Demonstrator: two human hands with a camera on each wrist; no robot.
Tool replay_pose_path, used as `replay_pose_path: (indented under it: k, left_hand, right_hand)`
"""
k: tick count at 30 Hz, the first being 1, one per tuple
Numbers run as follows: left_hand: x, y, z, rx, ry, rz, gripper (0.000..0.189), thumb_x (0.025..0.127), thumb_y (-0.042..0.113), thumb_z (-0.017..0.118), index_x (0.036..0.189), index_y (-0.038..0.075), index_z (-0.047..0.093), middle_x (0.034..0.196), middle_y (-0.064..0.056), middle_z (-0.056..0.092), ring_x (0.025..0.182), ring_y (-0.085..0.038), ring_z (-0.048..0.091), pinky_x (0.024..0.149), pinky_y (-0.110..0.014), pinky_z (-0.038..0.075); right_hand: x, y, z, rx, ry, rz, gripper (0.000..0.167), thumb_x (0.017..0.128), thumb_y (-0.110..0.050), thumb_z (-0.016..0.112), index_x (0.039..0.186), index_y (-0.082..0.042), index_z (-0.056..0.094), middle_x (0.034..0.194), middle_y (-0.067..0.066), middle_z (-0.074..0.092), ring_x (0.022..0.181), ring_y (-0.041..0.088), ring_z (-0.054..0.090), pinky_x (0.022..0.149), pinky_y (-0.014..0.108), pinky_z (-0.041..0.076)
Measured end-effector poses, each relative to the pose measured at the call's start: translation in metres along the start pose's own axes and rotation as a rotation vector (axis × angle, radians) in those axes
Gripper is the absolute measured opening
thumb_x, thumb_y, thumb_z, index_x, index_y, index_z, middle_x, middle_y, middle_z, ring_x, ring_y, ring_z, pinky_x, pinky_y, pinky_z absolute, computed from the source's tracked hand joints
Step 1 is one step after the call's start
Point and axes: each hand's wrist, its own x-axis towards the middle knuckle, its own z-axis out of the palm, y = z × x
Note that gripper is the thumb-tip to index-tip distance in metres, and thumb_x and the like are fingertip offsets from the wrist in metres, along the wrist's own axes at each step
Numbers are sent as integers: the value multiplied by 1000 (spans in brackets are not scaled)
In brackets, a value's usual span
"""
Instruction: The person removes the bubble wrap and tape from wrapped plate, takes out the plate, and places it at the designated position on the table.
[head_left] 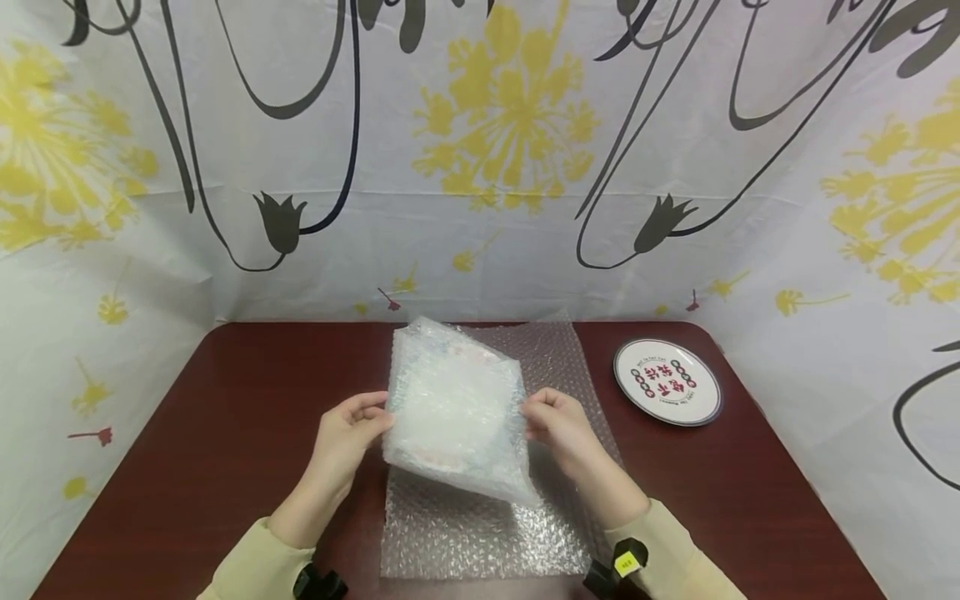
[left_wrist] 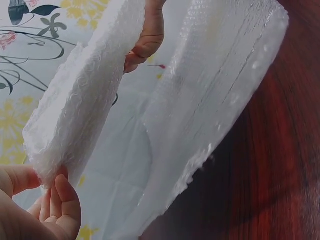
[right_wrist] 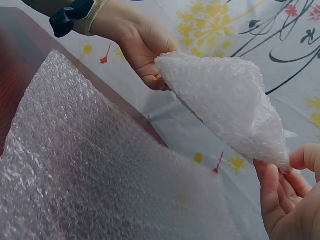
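Note:
A bundle of bubble wrap (head_left: 457, 408), with something pale and flat inside, is held tilted above the table between both hands. My left hand (head_left: 347, 437) pinches its left edge between thumb and fingers. On the opposite edge my right hand (head_left: 562, 429) pinches the wrap. Both grips show in the wrist views, where the left hand (left_wrist: 50, 210) and the right hand (right_wrist: 292, 195) hold the bundle's edges. What lies inside is blurred by the layers. Beneath the bundle, a loose sheet of bubble wrap (head_left: 480, 542) lies flat on the table.
On the dark red wooden table (head_left: 285, 367), a white plate (head_left: 667, 382) with a dark rim and red and black print lies at the far right. A white cloth (head_left: 480, 250) with yellow and grey flower patterns hangs behind and along the sides.

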Motion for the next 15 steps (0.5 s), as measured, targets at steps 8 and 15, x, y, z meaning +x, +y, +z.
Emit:
replay_pose_path:
  k: [8, 15]
  left_hand:
    - [2, -5, 13, -11, -15, 14, 34, 83, -6, 65, 117, -5, 63, 84, -9, 60, 72, -14, 58, 65, -27, 53]
    - [5, -7, 22, 4, -56, 18, 36, 83, -4, 67, 119, -3, 63, 88, -10, 60, 76, -16, 58, 68, -29, 54]
  right_hand:
    - [-3, 0, -13, -1, 34, -11, 17, 80, 6, 62, 71, -7, 57, 67, 2, 53, 56, 10, 52, 54, 23, 50]
    - [-3, 1, -24, -12, 74, -21, 14, 80, 5, 63, 73, -6, 58, 71, 3, 55, 57, 11, 52, 54, 24, 50]
